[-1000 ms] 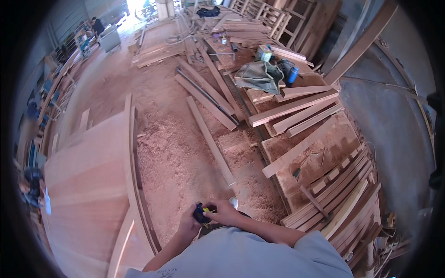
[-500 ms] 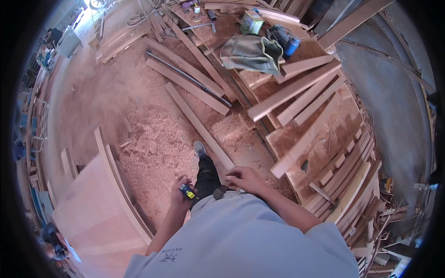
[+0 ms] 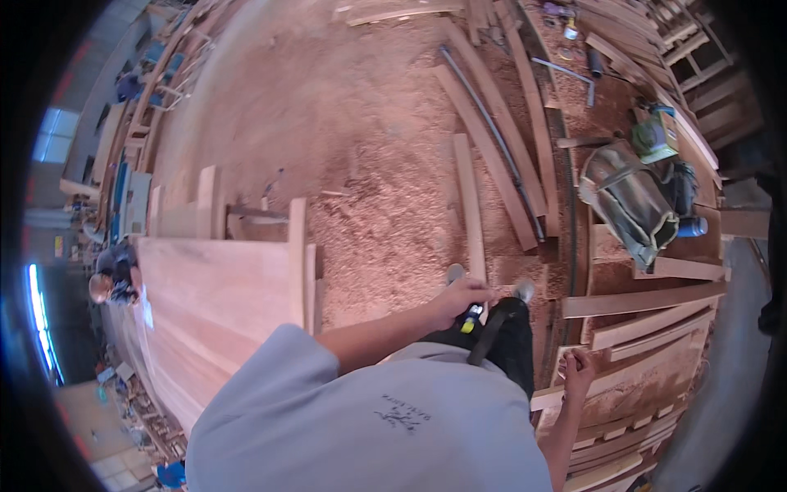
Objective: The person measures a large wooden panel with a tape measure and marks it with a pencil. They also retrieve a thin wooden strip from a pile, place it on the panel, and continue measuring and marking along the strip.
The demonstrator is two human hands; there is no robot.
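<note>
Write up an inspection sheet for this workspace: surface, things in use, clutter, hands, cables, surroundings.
Surface: floor strewn with reddish shavings; long boards lie on it.
Things in use: small dark-and-yellow tool; exact kind unclear.
Clutter: olive bag, blue cylinder and more boards, at right.
Hands: left hand holds the tool; right hand is curled, contents unclear.
Cables: none clearly identifiable.
Surroundings: another person beside a large wooden panel, at left.
</note>
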